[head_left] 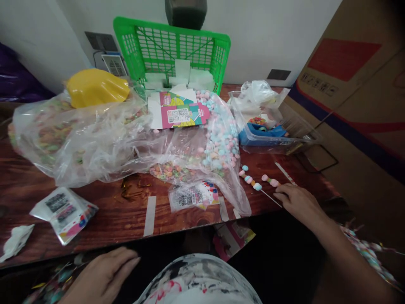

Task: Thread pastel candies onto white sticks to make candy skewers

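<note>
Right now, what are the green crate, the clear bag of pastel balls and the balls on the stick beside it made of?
Green crate: probably hard plastic, slightly shiny, with a moulded-looking grid.
Clear bag: thin, glossy plastic film; it wrinkles, catches light and shows what's inside.
Threaded balls: matte and soft-looking, with no glare, perhaps marshmallow or foam; I can't tell which.

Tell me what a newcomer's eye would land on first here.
The green plastic basket at the back by the wall likely leaps out first. Next comes the bright yellow plastic piece lying on the clear bag at left. Then the pink and blue puffs heaped right of centre draw notice, with skewered puffs near the right hand.
</note>
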Demonstrator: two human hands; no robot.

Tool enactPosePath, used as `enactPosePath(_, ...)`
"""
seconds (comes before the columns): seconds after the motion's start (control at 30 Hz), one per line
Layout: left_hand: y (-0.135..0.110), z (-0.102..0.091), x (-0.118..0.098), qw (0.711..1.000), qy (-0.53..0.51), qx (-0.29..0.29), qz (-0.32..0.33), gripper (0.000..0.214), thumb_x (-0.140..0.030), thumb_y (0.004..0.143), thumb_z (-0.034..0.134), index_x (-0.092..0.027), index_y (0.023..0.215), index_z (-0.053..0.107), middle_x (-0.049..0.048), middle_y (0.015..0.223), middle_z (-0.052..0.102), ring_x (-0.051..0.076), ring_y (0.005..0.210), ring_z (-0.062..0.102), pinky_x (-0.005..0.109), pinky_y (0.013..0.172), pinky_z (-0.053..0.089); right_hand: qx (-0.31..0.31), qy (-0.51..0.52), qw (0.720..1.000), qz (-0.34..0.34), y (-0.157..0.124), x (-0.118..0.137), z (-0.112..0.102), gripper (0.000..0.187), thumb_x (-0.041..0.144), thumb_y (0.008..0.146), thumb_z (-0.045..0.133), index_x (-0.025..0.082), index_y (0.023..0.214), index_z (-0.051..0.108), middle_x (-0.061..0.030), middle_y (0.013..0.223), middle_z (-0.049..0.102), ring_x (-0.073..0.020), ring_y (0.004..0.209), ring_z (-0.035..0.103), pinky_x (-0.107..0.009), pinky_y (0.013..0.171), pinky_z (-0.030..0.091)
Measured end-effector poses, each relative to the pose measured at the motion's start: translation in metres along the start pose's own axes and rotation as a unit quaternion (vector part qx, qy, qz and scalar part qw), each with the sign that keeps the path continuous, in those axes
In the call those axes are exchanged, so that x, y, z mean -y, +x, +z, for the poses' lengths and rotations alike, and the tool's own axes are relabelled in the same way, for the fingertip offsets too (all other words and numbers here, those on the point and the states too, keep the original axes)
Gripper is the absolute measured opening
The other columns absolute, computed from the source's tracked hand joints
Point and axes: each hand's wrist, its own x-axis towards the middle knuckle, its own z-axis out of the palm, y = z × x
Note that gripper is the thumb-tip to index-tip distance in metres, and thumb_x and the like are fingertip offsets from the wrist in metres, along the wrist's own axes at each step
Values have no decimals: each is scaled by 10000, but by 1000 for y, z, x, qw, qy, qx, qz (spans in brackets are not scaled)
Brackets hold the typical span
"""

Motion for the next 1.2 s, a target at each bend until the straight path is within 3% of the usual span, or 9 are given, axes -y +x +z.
enactPosePath(0.23, 68, 22, -72, 981, -83, 13, 175, 222, -220, 926, 438, -198, 890, 655, 41, 771, 671, 140, 704, 628, 218, 664, 490, 82, -2, 997, -8, 32, 24, -6, 180, 299, 900, 570, 155, 944, 669, -84, 957, 671, -204, 885, 634, -323, 755, 467)
enactPosePath(0.37, 111, 23, -112, 974, -108, 28, 196, 228, -195, 936, 430, -173, 895, 654, 44, 795, 659, 129, 740, 606, 233, 703, 464, 130, 4, 991, -7, 29, 30, 6, 311, 365, 925, 578, 145, 1145, 584, -64, 1103, 618, -177, 923, 625, -382, 801, 533)
enactPosePath(0.53, 222, 33, -170, 964, -71, 37, 252, 230, -209, 897, 477, -142, 828, 685, 41, 748, 656, 131, 690, 591, 246, 684, 441, 114, 43, 992, -25, 19, 32, 7, 135, 120, 905, 511, 140, 928, 643, -89, 937, 671, -190, 841, 634, -318, 720, 454)
enactPosePath(0.63, 290, 59, -206, 964, 22, 80, 254, 205, -164, 835, 496, -114, 790, 690, 101, 834, 674, 195, 803, 617, 302, 766, 454, 82, 78, 993, -29, 12, 28, 2, 279, -20, 812, 440, 147, 924, 634, -97, 895, 690, -185, 764, 635, -288, 642, 368)
enactPosePath(0.73, 331, 92, -230, 958, 39, 121, 257, 81, -75, 680, 592, -82, 692, 672, 151, 825, 678, 255, 846, 630, 337, 791, 467, 57, 103, 993, -18, -3, 18, 0, 322, -34, 784, 404, 150, 924, 627, -85, 836, 693, -185, 700, 631, -282, 600, 342)
enactPosePath(0.83, 342, 116, -235, 958, 20, 140, 248, 92, -15, 599, 603, -81, 632, 659, 152, 775, 681, 268, 858, 636, 340, 809, 478, 30, 128, 991, -1, -24, 10, 1, 292, 7, 829, 387, 159, 913, 621, -68, 801, 690, -191, 697, 643, -281, 611, 370)
enactPosePath(0.93, 338, 121, -226, 962, -26, 147, 230, 143, -13, 620, 581, -84, 686, 687, 127, 798, 696, 249, 862, 641, 330, 806, 491, -2, 157, 987, 16, -46, 7, 5, 272, 79, 909, 355, 171, 913, 612, -50, 820, 681, -175, 737, 651, -273, 659, 416)
enactPosePath(1.1, 302, 99, -208, 961, -158, 147, 171, 303, -159, 819, 516, -82, 1064, 676, 79, 858, 712, 161, 752, 654, 269, 687, 533, -188, 311, 931, 18, -68, 21, 13, 210, 196, 941, 420, 173, 912, 627, -31, 725, 643, -142, 611, 608, -240, 584, 456)
enactPosePath(1.2, 264, 80, -197, 914, -370, 148, 81, 308, -251, 801, 612, -90, 1053, 686, 66, 854, 702, 133, 699, 647, 271, 682, 548, -230, 372, 899, -25, -70, 40, 11, 188, 168, 931, 451, 176, 912, 638, -12, 675, 619, -119, 560, 584, -210, 545, 460)
